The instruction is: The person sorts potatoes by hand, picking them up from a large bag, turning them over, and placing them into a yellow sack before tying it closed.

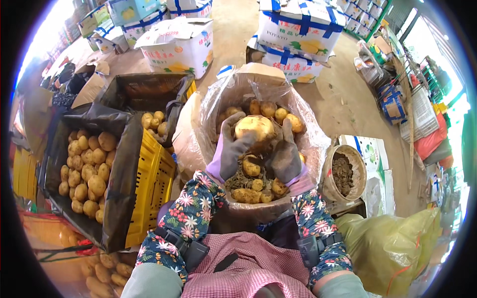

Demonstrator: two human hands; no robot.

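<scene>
Both of my hands wear purple and dark grey work gloves and are over a cardboard box lined with clear plastic (pixel 315 149). My left hand (pixel 234 147) has its fingers around the side and front of a large, dirt-marked potato (pixel 255 126). At the potato's right, my right hand (pixel 286 156) is raised with the thumb up; whether it touches the potato is unclear. Several smaller potatoes lie in the box, with one potato (pixel 252 166) between my wrists among dry plant bits and soil. Part of the box's inside is hidden by my hands.
To the left stands a yellow plastic crate (pixel 151 178) with dark lining, holding many potatoes; behind it is another lined crate (pixel 149 80) with a few. At right are a bucket of soil clods (pixel 328 178) and a yellowish sack (pixel 391 242). Printed cartons (pixel 298 33) stand ahead.
</scene>
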